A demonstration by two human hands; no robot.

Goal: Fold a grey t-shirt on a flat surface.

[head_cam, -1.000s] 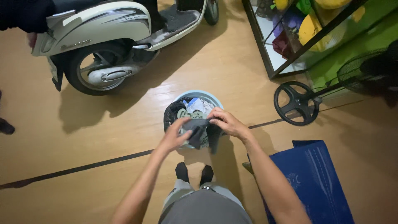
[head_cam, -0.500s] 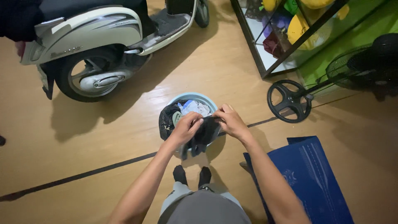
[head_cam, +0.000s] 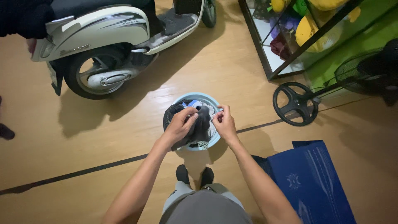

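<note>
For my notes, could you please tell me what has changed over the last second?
Both hands, left and right, moved closer together, bunching the dark garment that had hung spread between them over the blue basin. Both kept their grip. The basin, scooter and blue mat stayed put.

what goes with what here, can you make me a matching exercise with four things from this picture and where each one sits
Things:
1. dark garment
2. scooter
3. blue mat
4. fan base

Places:
a. lower right on the floor
b. upper left, parked on the floor
c. held by the left hand and right hand over the light blue basin
d. right of the basin, by the glass cabinet

Pairs: 1-c, 2-b, 3-a, 4-d
</note>
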